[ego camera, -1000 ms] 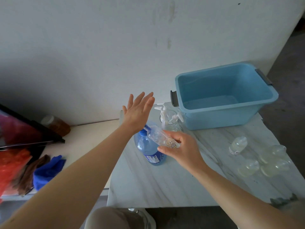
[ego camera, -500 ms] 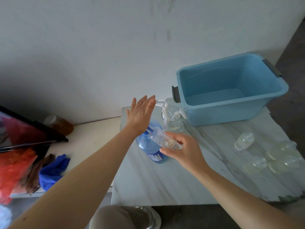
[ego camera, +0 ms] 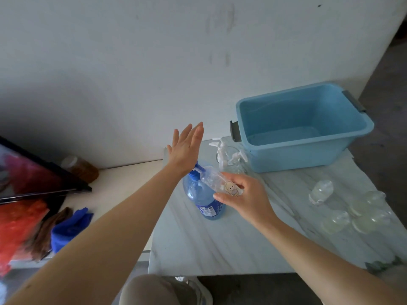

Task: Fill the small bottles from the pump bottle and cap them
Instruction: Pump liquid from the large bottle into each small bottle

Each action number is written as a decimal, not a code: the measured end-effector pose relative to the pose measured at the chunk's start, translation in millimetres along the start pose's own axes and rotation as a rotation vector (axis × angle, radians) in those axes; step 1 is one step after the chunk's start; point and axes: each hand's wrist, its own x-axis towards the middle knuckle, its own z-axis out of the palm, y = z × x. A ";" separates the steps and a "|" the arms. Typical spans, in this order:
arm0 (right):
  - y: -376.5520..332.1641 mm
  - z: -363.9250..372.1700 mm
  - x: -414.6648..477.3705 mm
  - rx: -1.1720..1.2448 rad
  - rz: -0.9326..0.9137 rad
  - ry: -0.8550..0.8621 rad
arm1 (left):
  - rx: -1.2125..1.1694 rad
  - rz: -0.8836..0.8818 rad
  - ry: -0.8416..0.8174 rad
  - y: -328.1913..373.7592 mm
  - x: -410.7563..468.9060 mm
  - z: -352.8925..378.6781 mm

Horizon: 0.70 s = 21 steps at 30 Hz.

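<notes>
A blue pump bottle stands on the marble table. The heel of my left hand rests on its pump head, palm flat and fingers spread upward. My right hand holds a small clear bottle with a cartoon sticker, tilted with its mouth at the pump spout. Several small clear bottles lie at the table's right. White pump caps sit in a clear glass behind the pump bottle.
A light blue tub with grey handles stands at the back right against the wall. To the left, a lower white shelf holds a blue cloth, a brown jar and a dark-framed picture.
My left hand stays on the pump head and has dipped slightly. The small bottle stays held at the spout. The view has shifted a little.
</notes>
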 end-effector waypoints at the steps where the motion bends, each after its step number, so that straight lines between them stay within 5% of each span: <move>1: 0.3 -0.3 0.3 0.001 0.001 0.003 | 0.003 -0.002 -0.001 -1.0 1.3 1.1; 21: 15.9 5.2 -2.4 0.041 0.077 -0.041 | 0.086 0.043 0.017 -24.9 14.0 25.9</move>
